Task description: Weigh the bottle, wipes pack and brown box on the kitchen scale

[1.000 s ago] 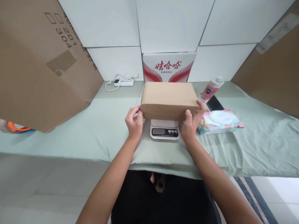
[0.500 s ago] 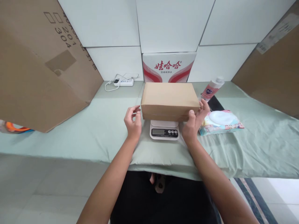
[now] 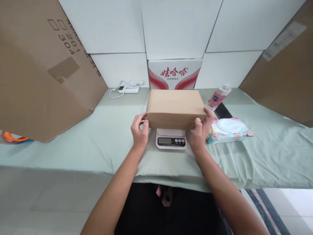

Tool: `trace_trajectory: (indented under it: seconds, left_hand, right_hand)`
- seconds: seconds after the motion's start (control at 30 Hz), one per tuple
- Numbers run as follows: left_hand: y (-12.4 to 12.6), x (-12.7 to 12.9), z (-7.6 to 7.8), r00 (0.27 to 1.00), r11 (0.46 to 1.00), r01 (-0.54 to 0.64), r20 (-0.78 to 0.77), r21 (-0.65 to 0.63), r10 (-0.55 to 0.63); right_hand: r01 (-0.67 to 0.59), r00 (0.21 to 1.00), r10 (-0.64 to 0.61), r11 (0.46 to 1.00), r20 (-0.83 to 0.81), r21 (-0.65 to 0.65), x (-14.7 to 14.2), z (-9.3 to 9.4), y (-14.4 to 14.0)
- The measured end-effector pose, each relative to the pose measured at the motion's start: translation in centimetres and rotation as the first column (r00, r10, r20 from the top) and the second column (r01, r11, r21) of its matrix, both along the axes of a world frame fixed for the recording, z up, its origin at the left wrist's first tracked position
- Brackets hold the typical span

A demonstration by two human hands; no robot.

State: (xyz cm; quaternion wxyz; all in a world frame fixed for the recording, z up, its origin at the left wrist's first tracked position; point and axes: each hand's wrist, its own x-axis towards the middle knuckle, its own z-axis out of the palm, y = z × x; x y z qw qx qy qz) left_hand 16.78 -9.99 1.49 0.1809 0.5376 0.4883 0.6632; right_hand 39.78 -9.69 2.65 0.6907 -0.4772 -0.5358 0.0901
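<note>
— Brown cardboard box [image 3: 175, 105], plain and closed, sitting on a small white kitchen scale [image 3: 171, 138] atop the pale green cloth of the counter [image 3: 102, 143].
— And the grip?
— Left hand [image 3: 139, 129] curled at the box's near-left corner, fingertips touching it. Right hand [image 3: 201, 130] clasped round the near-right corner, thumb on the front face, fingers up the side. So, box held between both.
— Beside the right hand?
— Just right of it, a pastel pack of wipes [image 3: 228, 130] lying flat; beyond that, a dark flat object [image 3: 222, 111], and a pink-labelled bottle [image 3: 217, 96] with a white cap.
— Past the left hand?
— Far back and to the left, a white power strip [image 3: 128, 88] with its cable. Directly behind the box, a red-and-white printed carton [image 3: 175, 73] against the wall.
</note>
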Motion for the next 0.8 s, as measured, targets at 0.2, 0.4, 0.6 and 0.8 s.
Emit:
trace_trajectory:
  seconds: [0.2,0.4,0.6,0.8]
  left_hand:
    - [0.3,-0.3,-0.2,0.998,0.998,-0.066,0.014,0.004,0.066]
    - [2.8,-2.6,1.4,0.988,0.999,0.012,0.152,-0.044,-0.006]
    - [8.3,-6.7,4.3,0.983,0.997,0.077,0.164,0.026,-0.080]
    - [11.5,-9.1,1.2,0.979,0.992,-0.120,0.170,0.025,0.114]
  right_hand:
    - [-0.078,0.996,0.078,0.997,-0.046,-0.008,-0.2,0.2,0.1]
    - [-0.302,0.952,0.294,0.945,-0.081,-0.122,0.2,3.9,2.1]
    - [-0.489,0.868,0.450,0.846,-0.209,-0.212,-1.7,8.3,8.0]
    - [-0.548,0.835,0.468,0.757,-0.290,-0.357,-7.6,6.3,13.8]
